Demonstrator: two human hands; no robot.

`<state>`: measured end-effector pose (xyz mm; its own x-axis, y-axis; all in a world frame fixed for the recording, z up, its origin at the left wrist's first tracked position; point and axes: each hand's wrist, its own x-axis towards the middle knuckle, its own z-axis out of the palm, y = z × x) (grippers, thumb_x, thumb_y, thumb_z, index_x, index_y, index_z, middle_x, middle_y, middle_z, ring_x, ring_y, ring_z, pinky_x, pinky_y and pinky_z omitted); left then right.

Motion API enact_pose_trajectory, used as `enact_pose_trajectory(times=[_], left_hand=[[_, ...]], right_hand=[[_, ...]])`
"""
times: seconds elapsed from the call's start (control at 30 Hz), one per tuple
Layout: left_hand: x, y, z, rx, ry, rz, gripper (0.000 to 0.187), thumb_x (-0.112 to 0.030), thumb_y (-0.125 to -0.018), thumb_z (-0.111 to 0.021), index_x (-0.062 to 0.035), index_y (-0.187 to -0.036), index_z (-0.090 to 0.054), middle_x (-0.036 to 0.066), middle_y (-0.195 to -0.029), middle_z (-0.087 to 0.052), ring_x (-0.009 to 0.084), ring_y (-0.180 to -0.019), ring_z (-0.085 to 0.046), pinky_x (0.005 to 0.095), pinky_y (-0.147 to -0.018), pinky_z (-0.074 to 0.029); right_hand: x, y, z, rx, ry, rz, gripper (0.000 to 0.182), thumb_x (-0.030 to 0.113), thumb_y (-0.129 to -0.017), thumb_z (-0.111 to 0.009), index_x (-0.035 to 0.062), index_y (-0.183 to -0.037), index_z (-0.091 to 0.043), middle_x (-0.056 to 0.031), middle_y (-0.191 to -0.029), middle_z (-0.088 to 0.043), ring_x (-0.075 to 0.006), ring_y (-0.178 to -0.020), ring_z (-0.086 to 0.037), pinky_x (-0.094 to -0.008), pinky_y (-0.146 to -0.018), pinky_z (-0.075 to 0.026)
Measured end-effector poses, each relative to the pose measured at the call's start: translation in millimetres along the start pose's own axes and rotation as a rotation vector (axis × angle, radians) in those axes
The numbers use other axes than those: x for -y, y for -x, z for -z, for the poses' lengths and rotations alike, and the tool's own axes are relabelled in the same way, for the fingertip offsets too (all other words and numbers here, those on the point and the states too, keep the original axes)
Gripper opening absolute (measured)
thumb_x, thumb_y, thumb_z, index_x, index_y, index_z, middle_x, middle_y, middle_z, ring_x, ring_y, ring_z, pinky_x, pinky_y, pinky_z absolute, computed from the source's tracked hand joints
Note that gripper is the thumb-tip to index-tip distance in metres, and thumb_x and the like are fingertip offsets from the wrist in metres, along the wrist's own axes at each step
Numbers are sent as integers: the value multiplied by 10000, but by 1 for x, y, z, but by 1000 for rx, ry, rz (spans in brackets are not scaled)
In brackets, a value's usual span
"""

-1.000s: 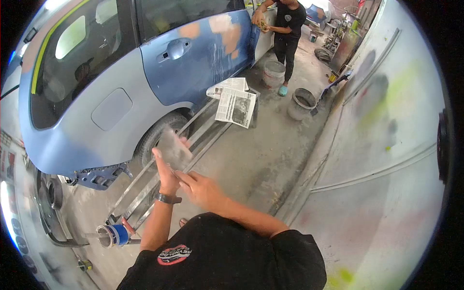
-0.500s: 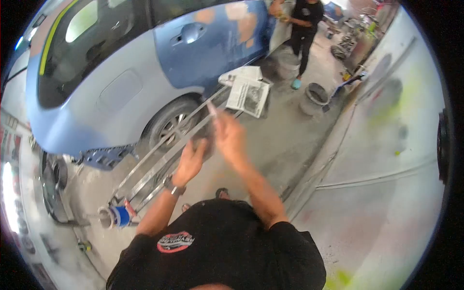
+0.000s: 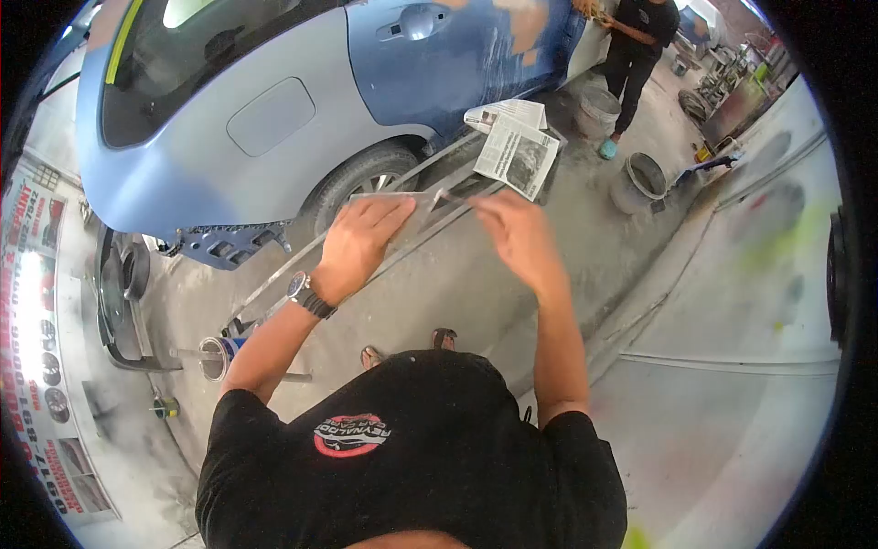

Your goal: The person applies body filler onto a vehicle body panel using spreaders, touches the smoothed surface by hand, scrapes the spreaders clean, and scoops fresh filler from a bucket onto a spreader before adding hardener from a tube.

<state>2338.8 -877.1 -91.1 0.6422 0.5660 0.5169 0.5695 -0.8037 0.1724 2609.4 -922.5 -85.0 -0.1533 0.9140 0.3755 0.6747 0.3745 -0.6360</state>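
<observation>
My left hand (image 3: 364, 240), with a watch on its wrist, grips a thin flat plate (image 3: 422, 209) whose grey edge shows past the fingers. To the right, my right hand (image 3: 521, 240) is blurred by motion; its fingers are pinched on a small thin tool (image 3: 450, 195) that reaches toward the plate's right corner. What the tool is made of cannot be made out. Both hands are above a metal stand (image 3: 402, 254), in front of the car's rear wheel (image 3: 366, 178).
A blue-grey car (image 3: 201, 156) fills the upper left. Newspaper sheets (image 3: 519, 157) lie on the stand's far end, and a blue can (image 3: 218, 359) is near its close end. Buckets (image 3: 637, 186) stand at the right, near another person in black (image 3: 640, 46).
My hands have moved apart, the left one turning its back upward over the plate and the right one shifting right. The view has swung, so the car and stand appear farther right and higher.
</observation>
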Motion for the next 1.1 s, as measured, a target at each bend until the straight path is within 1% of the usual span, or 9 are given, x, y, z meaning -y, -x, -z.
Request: enact_pose_trajectory(times=[0.17,0.27,0.37,0.4,0.5,0.73,0.87,0.97,1.1], left_hand=[[-49,26,-27,-67,352,189,452,67,-860,-586,-45,-1297,-611,193,-1206,-649,376,-1131,-608,433,-973,-493],[-78,28,-49,-72,462,285,347,14,-908,-568,-7,-1251,-614,226,-1135,-646,394,-1052,-618,424,-891,-500],[-56,11,-52,-104,453,479,238,-75,-948,-577,37,-1153,-617,262,-957,-642,388,-848,-631,418,-724,-497],[-43,4,-41,-69,402,596,224,-102,-961,-579,48,-1122,-618,263,-897,-636,369,-772,-627,413,-677,-486],[-7,-6,-20,-153,487,739,243,-165,-963,-620,70,-1026,-620,206,-706,-634,250,-560,-558,384,-557,-452],[-51,21,-34,-346,420,481,289,-104,-938,-633,58,-1178,-625,206,-995,-688,258,-893,-668,351,-808,-518],[-86,26,-55,-63,565,72,312,-8,-901,-611,4,-1211,-645,201,-1131,-669,358,-1056,-647,415,-978,-499],[-93,24,-66,-51,535,124,280,10,-930,-575,4,-1200,-648,202,-1163,-668,354,-1057,-663,391,-933,-510],[-86,5,-58,-120,670,453,237,-46,-960,-569,62,-1163,-627,249,-1019,-675,377,-895,-682,402,-770,-531]], right_hand=[[-37,-4,-27,-381,-336,-450,257,237,-998,-563,12,-1071,-661,-214,-880,-653,-376,-820,-645,-423,-737,-492],[-40,12,-68,-506,-576,-389,292,256,-1028,-503,-5,-1067,-629,-238,-871,-648,-365,-796,-638,-408,-736,-486],[1,29,-57,-153,-303,-351,302,266,-1021,-514,-13,-1048,-625,-226,-839,-647,-321,-757,-628,-400,-731,-490],[-3,36,-55,-21,-252,-303,284,242,-986,-599,-34,-1044,-630,-102,-819,-662,-163,-742,-571,-323,-708,-479],[-13,43,-46,198,-505,-153,267,247,-983,-609,-9,-1041,-655,-88,-817,-674,-155,-745,-592,-318,-696,-490],[-65,32,-86,-496,-1494,-999,325,330,-954,-653,110,-1190,-610,-121,-1098,-651,-218,-802,-649,-454,-703,-564],[-96,56,-152,-89,-1810,-678,473,465,-984,-553,155,-1340,-520,-106,-1181,-633,-278,-1000,-647,-516,-785,-577],[-85,59,-162,132,-1999,-412,529,477,-1018,-455,158,-1440,-446,-99,-1296,-594,-293,-1211,-575,-504,-928,-546],[-64,96,-149,-102,-1170,-282,580,394,-1024,-487,109,-1516,-371,-105,-1525,-416,-261,-1418,-397,-438,-1112,-414]])
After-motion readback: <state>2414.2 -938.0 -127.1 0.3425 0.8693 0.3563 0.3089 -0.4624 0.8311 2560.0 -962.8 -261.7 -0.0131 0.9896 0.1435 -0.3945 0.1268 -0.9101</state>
